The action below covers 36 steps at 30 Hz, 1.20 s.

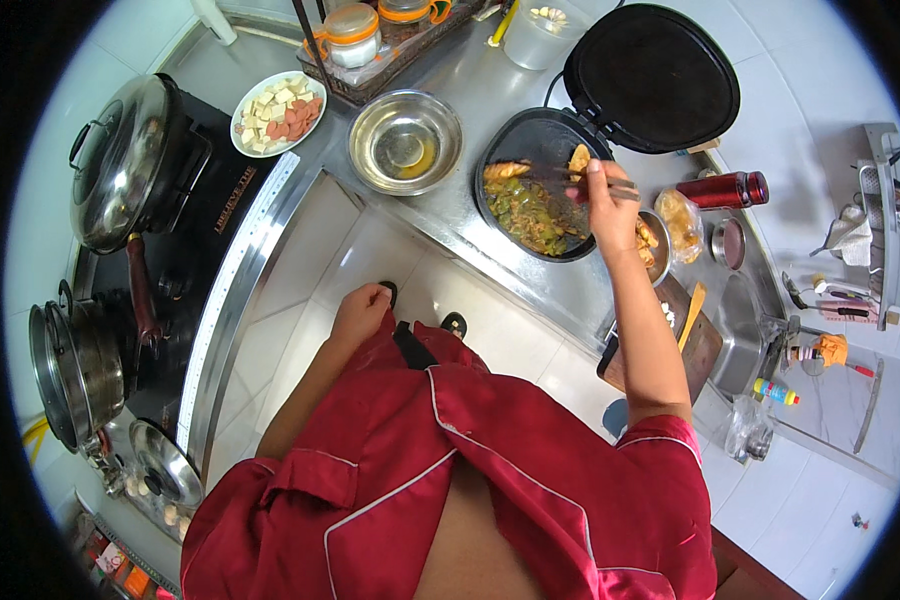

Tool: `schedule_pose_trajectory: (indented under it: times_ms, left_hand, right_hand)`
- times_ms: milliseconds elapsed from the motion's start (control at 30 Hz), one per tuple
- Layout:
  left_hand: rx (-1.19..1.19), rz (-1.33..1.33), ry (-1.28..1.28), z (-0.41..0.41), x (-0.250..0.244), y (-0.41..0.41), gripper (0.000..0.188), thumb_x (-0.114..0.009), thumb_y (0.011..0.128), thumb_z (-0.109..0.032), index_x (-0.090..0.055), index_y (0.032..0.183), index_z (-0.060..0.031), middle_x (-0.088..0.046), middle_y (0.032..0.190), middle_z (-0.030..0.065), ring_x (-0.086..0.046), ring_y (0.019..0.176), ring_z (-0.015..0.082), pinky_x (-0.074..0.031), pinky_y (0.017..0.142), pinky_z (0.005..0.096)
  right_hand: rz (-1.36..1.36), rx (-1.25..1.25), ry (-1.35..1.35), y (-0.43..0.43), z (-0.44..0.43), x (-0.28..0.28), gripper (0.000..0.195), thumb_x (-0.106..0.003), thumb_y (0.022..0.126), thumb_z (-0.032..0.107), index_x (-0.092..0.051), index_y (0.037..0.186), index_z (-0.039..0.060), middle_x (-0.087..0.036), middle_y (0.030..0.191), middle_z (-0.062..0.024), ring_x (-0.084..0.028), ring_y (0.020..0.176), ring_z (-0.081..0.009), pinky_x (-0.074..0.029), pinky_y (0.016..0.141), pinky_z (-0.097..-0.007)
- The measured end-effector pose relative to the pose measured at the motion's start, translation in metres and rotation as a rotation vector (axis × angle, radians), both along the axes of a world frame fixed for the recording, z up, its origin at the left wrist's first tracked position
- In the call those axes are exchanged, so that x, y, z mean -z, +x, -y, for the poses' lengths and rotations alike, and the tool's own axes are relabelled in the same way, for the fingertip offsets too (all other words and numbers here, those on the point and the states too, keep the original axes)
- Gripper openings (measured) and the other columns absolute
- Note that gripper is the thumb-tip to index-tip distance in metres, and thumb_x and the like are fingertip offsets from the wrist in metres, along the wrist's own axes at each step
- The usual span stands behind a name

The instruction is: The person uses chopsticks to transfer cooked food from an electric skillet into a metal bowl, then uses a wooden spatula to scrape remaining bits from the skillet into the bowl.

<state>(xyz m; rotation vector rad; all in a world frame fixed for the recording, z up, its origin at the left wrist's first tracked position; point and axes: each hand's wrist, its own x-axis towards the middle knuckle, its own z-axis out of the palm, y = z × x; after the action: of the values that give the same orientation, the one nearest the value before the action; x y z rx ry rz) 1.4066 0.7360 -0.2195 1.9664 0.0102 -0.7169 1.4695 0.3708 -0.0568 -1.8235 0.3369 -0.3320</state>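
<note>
My right hand point(610, 206) grips chopsticks point(621, 189) over a round black electric griddle point(487, 214), whose lid point(652, 79) stands open behind it. Chopped green peppers point(529, 214) with bits of other food lie in the griddle. A browned piece of food point(579, 160) is at the chopsticks near the far right rim, and another browned piece point(505, 170) is at the left side. The chopstick tips are blurred. Just right of the griddle, partly behind my forearm, a metal bowl point(664, 262) holds browned pieces. My left hand point(364, 311) hangs in front of my body, fingers curled, away from the counter.
Left of the griddle stand a steel bowl point(358, 142) with some yellowish liquid and a plate point(237, 120) of white cubes and pink slices. A covered wok point(124, 165) and pots occupy the stove. At right are a cutting board point(709, 352), a red thermos point(720, 190) and a sink point(739, 337).
</note>
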Motion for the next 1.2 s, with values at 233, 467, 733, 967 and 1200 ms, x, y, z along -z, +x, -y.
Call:
schedule_pose_trajectory:
  times_ms: [233, 467, 733, 967, 1200]
  left_hand:
    - [-0.006, -0.012, -0.034, 0.007, -0.011, 0.003, 0.027, -0.054, 0.088, -0.024, -0.062, 0.094, 0.0009, -0.065, 0.076, 0.0097, -0.061, 0.07, 0.0176, -0.047, 0.066, 0.0296]
    - [0.034, -0.016, -0.014, 0.012, -0.016, 0.004, 0.027, -0.054, 0.088, -0.024, -0.062, 0.094, 0.001, -0.065, 0.078, 0.0105, -0.06, 0.072, 0.0191, -0.047, 0.067, 0.0301]
    - [0.081, 0.024, -0.028, 0.011, -0.006, 0.007, 0.027, -0.054, 0.088, -0.024, -0.062, 0.092, 0.0016, -0.065, 0.077, 0.0103, -0.06, 0.07, 0.0188, -0.047, 0.066, 0.0302]
    - [0.11, -0.017, -0.091, 0.024, -0.013, 0.015, 0.026, -0.053, 0.089, -0.023, -0.061, 0.092, 0.0016, -0.064, 0.075, 0.0086, -0.059, 0.069, 0.0155, -0.046, 0.065, 0.0284]
    - [0.136, -0.005, -0.038, 0.015, -0.011, 0.014, 0.025, -0.051, 0.091, -0.023, -0.06, 0.095, 0.0003, -0.061, 0.074, 0.0044, -0.053, 0.065, 0.0107, -0.043, 0.06, 0.0251]
  right_hand:
    - [0.137, 0.137, -0.038, 0.001, 0.017, -0.021, 0.027, -0.051, 0.093, 0.02, -0.055, 0.076, -0.0001, -0.057, 0.065, -0.0038, -0.057, 0.053, -0.0092, -0.045, 0.048, -0.0215]
    - [0.052, 0.124, -0.082, 0.007, 0.013, -0.002, 0.027, -0.052, 0.092, 0.02, -0.056, 0.075, -0.0002, -0.057, 0.063, -0.004, -0.058, 0.053, -0.0105, -0.045, 0.048, -0.0233]
    - [0.087, 0.16, -0.12, -0.001, 0.018, -0.014, 0.027, -0.051, 0.093, 0.023, -0.056, 0.079, 0.0002, -0.057, 0.065, -0.0042, -0.057, 0.054, -0.0106, -0.045, 0.049, -0.0229]
    - [0.048, 0.103, -0.084, -0.002, 0.001, -0.004, 0.026, -0.054, 0.091, 0.021, -0.056, 0.075, -0.0002, -0.055, 0.063, -0.0026, -0.059, 0.054, -0.0106, -0.046, 0.048, -0.0223]
    - [0.191, 0.363, 0.045, -0.043, 0.03, -0.02, 0.027, -0.051, 0.093, 0.023, -0.054, 0.078, 0.0, -0.055, 0.062, -0.0049, -0.059, 0.052, -0.0126, -0.048, 0.047, -0.0232]
